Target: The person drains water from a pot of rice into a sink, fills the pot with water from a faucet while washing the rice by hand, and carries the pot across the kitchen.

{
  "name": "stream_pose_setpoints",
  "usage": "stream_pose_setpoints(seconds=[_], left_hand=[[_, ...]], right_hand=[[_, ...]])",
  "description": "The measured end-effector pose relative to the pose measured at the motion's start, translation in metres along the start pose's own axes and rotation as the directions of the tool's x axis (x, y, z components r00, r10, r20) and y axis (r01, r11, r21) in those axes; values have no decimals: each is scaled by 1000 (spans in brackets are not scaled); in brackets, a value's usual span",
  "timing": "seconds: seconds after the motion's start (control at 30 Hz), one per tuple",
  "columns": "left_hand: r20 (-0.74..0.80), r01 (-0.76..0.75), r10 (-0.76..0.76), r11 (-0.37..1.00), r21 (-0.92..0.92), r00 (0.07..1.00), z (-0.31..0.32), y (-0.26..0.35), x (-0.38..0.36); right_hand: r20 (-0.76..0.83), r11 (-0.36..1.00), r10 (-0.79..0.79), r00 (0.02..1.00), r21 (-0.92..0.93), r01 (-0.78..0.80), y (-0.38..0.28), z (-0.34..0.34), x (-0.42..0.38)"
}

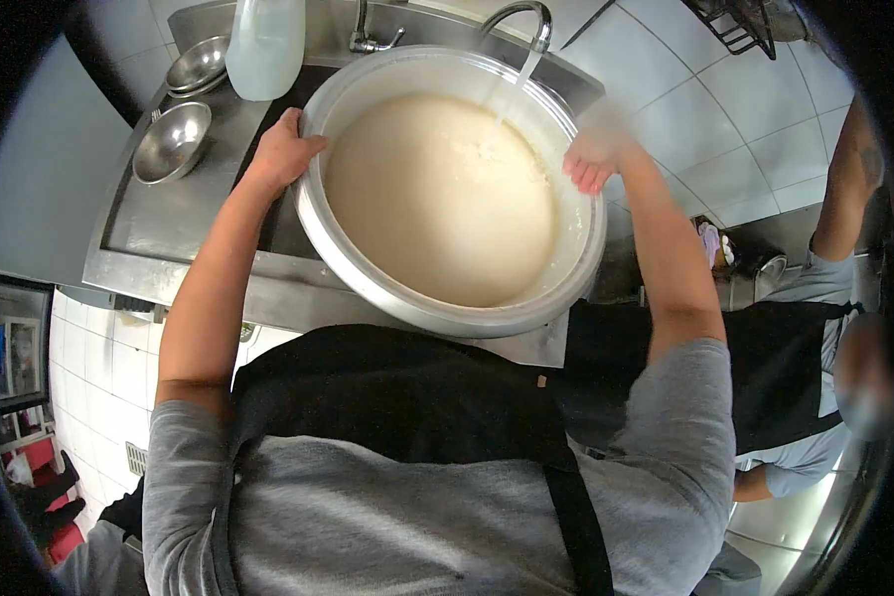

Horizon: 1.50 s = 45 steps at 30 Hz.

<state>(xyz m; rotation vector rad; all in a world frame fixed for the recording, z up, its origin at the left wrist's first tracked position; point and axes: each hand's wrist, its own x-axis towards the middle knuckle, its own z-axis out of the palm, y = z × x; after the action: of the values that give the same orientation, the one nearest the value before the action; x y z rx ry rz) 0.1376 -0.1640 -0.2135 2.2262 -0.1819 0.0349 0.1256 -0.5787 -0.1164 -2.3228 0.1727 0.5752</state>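
A large round metal pot [427, 320] sits at the sink, filled with cloudy, cream-white liquid [437, 199]. Water runs into it from the curved faucet [543, 28] at its back right. My left hand [288, 151] grips the pot's left rim, thumb over the edge. At the right rim, my right hand [594, 159] has its fingers curled over the edge; its back is partly blurred. Whatever lies beneath the liquid's surface cannot be made out.
Metal bowls [172, 144] and a translucent plastic jug [266, 50] stand on the steel counter [149, 223] at left. A second tap [368, 40] is behind the pot. Another person [785, 368] in a black apron is at right; someone's legs show at lower left.
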Motion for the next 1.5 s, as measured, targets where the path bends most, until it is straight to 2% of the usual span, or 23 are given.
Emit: stream_pose_setpoints(seconds=[0.1, 0.17, 0.23, 0.33, 0.43, 0.47, 0.5, 0.53, 0.57, 0.63, 0.67, 0.73, 0.83, 0.87, 0.9, 1.03, 1.1, 1.17, 1.23, 1.3, 1.33, 1.43, 1.5], left_hand=[[46, 12, -11, 1000, -3, 999, -1, -4, 4], [38, 8, -5, 997, -75, 999, 4, -8, 4], [-3, -21, 21, 997, -78, 1000, 3, -9, 4], [34, -12, 13, 999, -32, 999, -3, 1, 0], [13, -8, 8, 1000, -3, 1000, -1, -1, 2], [17, -3, 4, 1000, -6, 1000, 1, -2, 2], [20, 1, -1, 1000, -10, 1000, 2, -4, 4], [22, 6, -5, 1000, -15, 1000, 2, -7, 6], [24, -14, 14, 1000, 7, 1000, 3, -10, 9], [35, -55, 53, 997, 54, 998, 3, -15, 12], [35, -43, 42, 998, 36, 999, 2, -14, 11], [39, -21, 20, 1000, 5, 999, -2, -6, 5], [57, 4, -2, 1000, -25, 998, -1, -6, 7], [61, 8, -6, 1000, -27, 998, 0, -7, 8], [78, 16, -11, 998, -64, 997, 0, -7, 7], [78, -11, 21, 992, -124, 997, 2, -16, 10], [77, 13, 1, 983, -180, 997, 2, -22, 13], [127, 110, -74, 948, -300, 989, 2, -19, 12], [131, 140, -95, 906, -400, 987, 4, -18, 11], [140, 152, -101, 896, -418, 985, 1, -15, 9], [164, 173, -112, 886, -430, 980, 0, -16, 9], [230, 180, -89, 893, -413, 969, -8, -12, 6], [155, 97, -44, 932, -351, 987, -5, -17, 4]], right_hand=[[159, 887, 442, 883, -220, -405, -19, 8, -7], [254, 972, 44, 966, 212, -100, 20, 1, 57], [-11, 529, 15, 1000, 849, 1, -22, 41, 55], [128, -21, -583, 802, 985, -173, 4, 44, 114], [75, 277, -366, 928, 960, 31, 24, 15, 88], [37, 384, -294, 955, 920, 83, 22, 6, 70], [259, 895, -178, 950, 444, 47, 5, -1, 32], [285, 999, -26, 958, -11, 31, -2, 1, 13], [304, 885, 126, 944, -464, 32, -9, 3, -5], [175, 596, 223, 959, -803, 8, 12, 16, -6], [186, 495, -68, 980, -847, 195, 35, 24, -6], [272, 149, -594, 757, -888, 436, 75, 43, -13], [217, 40, -201, 955, -972, 229, 82, 76, -54], [287, 219, 90, 954, -940, 263, 58, 89, -66], [381, 400, 354, 854, -887, 230, 25, 101, -80], [607, 887, 282, 743, -459, 39, -37, 146, -121], [686, 954, -28, 727, -198, 224, -36, 178, -114], [503, 996, -46, 863, 94, -2, -71, 217, -103], [307, 895, 16, 952, 419, -150, -116, 255, -89], [439, 350, 223, 870, 797, -492, -160, 258, -49], [362, 225, 111, 926, 898, -378, -156, 259, -15], [-114, -158, 172, 978, 977, 142, -105, 218, 93], [-262, -146, 396, 880, 928, 342, -61, 169, 112]])
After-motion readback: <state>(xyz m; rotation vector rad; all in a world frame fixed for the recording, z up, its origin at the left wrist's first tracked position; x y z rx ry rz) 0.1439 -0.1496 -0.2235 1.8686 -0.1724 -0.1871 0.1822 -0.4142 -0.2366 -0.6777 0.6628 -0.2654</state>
